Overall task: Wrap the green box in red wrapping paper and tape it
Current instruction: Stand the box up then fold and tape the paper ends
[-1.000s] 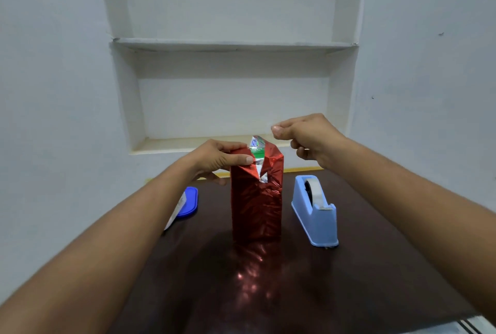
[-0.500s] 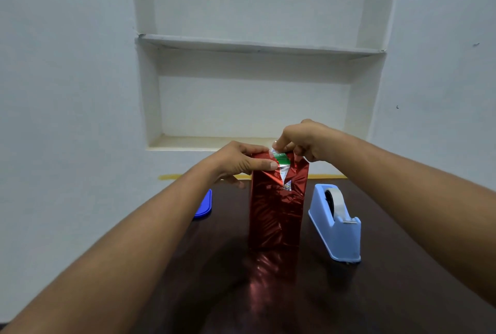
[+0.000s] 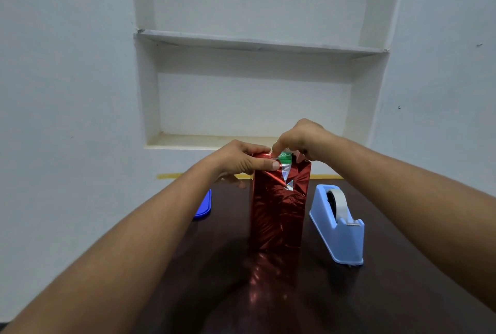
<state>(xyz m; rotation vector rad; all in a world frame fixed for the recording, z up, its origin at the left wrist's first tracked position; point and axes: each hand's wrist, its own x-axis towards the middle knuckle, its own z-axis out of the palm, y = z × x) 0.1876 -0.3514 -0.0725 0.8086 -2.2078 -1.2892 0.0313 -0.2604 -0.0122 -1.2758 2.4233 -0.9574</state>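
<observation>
The box stands upright on the dark table (image 3: 402,293), wrapped in shiny red paper (image 3: 276,215). A strip of the green box (image 3: 285,156) still shows at the open top, with a silver inner flap below it. My left hand (image 3: 241,160) grips the top left corner of the wrapped box, thumb pressed flat on the front fold. My right hand (image 3: 300,139) is over the top of the box, forefinger pressing down at the top edge beside my left thumb. Its other fingers are curled behind the paper.
A light blue tape dispenser (image 3: 339,223) with a white roll stands just right of the box. A blue lid-like object (image 3: 204,203) lies left of it, partly hidden by my left forearm. White wall shelves (image 3: 255,43) rise behind the table.
My right hand came down from the air at the right onto the top of the box. My left hand kept its hold on the top left corner.
</observation>
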